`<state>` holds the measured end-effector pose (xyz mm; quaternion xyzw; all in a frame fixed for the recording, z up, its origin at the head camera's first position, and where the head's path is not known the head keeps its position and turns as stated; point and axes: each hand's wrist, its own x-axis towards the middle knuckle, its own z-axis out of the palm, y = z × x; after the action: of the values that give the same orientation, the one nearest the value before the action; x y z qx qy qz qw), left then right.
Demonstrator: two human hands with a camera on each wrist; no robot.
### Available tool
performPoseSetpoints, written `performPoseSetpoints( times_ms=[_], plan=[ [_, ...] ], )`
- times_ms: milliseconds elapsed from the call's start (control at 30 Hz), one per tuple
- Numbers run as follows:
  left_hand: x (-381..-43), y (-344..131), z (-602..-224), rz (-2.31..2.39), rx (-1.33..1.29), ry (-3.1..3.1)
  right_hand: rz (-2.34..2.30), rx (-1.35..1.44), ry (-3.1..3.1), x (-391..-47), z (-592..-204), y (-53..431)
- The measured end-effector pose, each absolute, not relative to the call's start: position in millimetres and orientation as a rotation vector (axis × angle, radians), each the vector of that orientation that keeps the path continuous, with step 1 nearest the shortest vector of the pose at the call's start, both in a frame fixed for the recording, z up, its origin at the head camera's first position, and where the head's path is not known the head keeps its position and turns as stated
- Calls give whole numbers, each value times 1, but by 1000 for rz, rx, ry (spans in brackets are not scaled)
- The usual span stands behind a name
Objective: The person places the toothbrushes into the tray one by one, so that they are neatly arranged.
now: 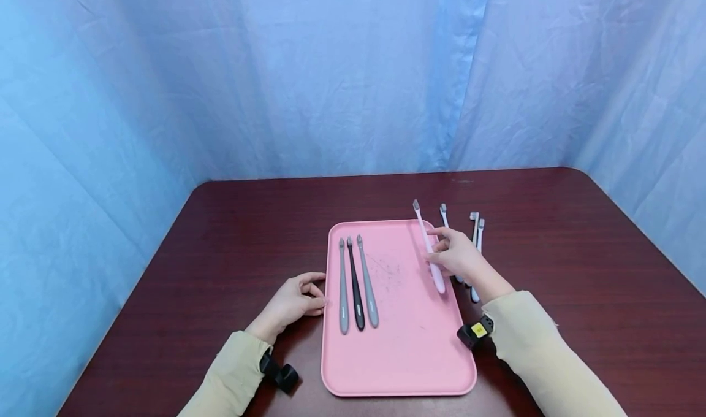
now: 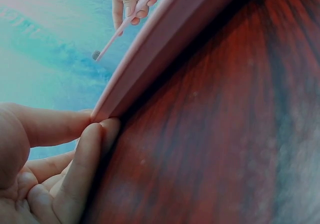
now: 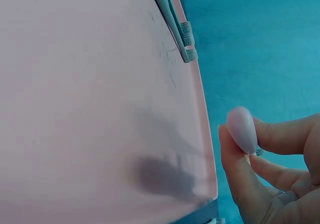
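A pale pink toothbrush (image 1: 435, 272) is pinched between the thumb and fingers of my right hand (image 1: 456, 254), raised over the right side of a pink tray (image 1: 408, 362). Its bristle head points away from me, and in the right wrist view the rounded handle end (image 3: 242, 129) faces the camera. My left hand (image 1: 295, 297) pinches the tray's left rim (image 2: 107, 104) between thumb and fingers. Inside the tray's left half lie a grey toothbrush (image 1: 343, 291), a black toothbrush (image 1: 355, 288) and another grey toothbrush (image 1: 368, 288), side by side with heads toward the back.
Right of the tray, several more toothbrushes (image 1: 480, 230) lie on the dark red wooden table (image 1: 579, 270), partly hidden behind my right hand. Light blue curtains (image 1: 331, 86) hang around the table's back and sides. Each wrist wears a black camera (image 1: 287, 378).
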<state>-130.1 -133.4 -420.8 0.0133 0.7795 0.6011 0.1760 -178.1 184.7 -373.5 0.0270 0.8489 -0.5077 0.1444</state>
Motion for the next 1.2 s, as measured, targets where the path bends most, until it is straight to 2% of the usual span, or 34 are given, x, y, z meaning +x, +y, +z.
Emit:
performPoseSetpoints(
  times_ms=[1200],
  plan=[
    [-130,-134,-418,1697,46,2206,-1698,92,2186,-165,-396,127]
  ],
)
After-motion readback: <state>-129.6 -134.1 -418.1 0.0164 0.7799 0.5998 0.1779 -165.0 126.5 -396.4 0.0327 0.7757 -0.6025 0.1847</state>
